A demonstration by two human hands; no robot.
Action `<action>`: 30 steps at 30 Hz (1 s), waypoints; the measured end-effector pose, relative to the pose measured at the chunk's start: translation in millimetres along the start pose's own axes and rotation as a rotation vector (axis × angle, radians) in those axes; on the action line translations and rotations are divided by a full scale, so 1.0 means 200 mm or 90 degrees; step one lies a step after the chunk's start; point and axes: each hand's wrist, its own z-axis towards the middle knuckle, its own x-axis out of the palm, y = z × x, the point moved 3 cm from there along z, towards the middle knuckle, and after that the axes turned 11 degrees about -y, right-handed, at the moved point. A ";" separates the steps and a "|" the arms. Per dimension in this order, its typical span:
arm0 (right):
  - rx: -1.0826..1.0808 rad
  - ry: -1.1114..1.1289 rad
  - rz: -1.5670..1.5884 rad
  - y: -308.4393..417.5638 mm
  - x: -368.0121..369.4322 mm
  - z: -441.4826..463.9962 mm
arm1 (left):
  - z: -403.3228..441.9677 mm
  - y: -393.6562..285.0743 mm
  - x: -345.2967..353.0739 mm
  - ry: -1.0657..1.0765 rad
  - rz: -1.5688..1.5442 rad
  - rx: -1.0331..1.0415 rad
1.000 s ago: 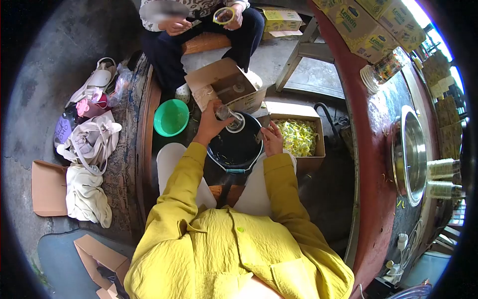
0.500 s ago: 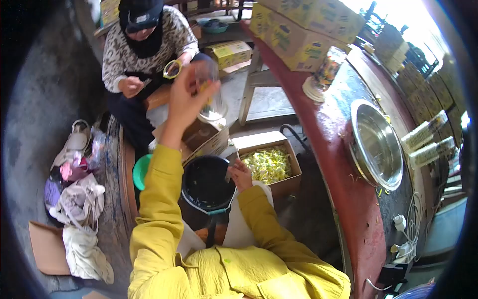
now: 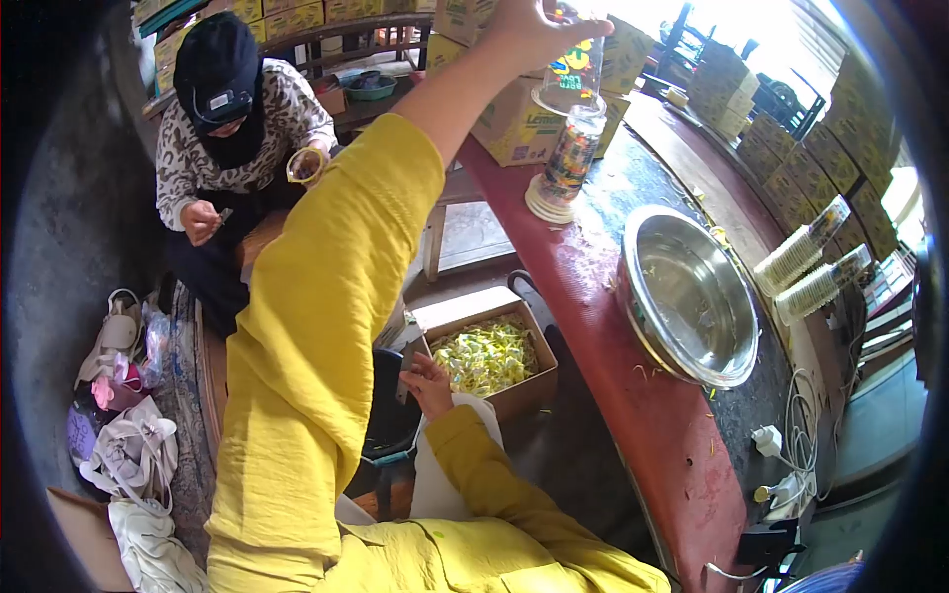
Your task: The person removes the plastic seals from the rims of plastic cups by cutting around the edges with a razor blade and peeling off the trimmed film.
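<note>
My left hand, arm stretched far forward, grips a clear plastic cup with colourful print. The cup is upside down, its rim at the top of a stack of printed cups on the red-topped table. Low in front of me my right hand is closed on a small flat metal blade, its exact kind unclear. Beside that hand are a black bucket, partly behind my left sleeve, and a cardboard box of yellow-green shredded pieces.
A steel basin rests on the red table; two rows of stacked cups lie beyond it. A co-worker sits opposite, holding a cup. Bags lie at left; a white cable at right.
My left hand has carried the clear cup forward and right, from near the co-worker to the table's cup stack. My view has turned right. The right hand stays beside the bucket.
</note>
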 end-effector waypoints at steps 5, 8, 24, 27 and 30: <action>0.016 0.015 -0.009 0.00 0.01 0.00 | -0.03 0.23 0.30 0.003 0.006 0.066; 0.014 0.003 -0.008 -0.01 -0.01 0.00 | -0.13 0.30 0.35 0.086 -0.007 0.029; 0.012 -0.007 0.003 0.02 0.03 -0.02 | -0.41 0.37 0.35 0.186 -0.064 -0.092; 0.004 -0.007 -0.006 0.01 0.00 0.00 | -0.46 0.30 0.29 0.017 -0.034 0.064; 0.002 -0.001 -0.013 -0.01 0.00 0.02 | -0.51 0.17 0.15 -0.068 -0.113 0.060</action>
